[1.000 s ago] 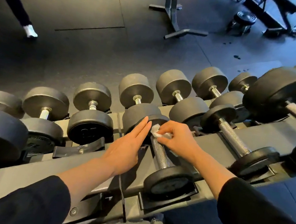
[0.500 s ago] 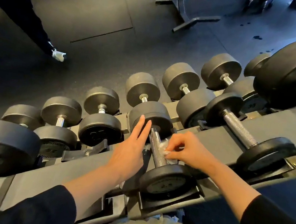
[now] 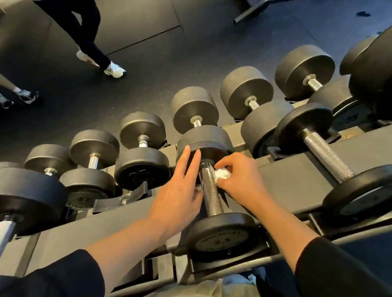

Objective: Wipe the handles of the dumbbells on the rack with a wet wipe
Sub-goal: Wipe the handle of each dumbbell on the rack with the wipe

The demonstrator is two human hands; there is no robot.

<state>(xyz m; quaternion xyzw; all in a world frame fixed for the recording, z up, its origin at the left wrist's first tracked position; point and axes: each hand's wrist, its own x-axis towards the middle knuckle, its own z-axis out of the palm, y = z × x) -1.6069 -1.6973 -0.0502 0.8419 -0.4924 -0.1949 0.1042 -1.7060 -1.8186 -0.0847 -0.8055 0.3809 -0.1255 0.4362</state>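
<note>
At the rack's (image 3: 293, 186) near edge lies a small dumbbell (image 3: 223, 236), its knurled handle (image 3: 209, 193) running away from the person. The left hand (image 3: 178, 194), fingers straight, rests flat beside the handle and steadies the far head. The right hand (image 3: 241, 178) pinches a bunched wet wipe (image 3: 221, 173) against the handle's far end. Best to wrap the wipe around the bar and draw it the full length, turning the dumbbell for its underside.
</note>
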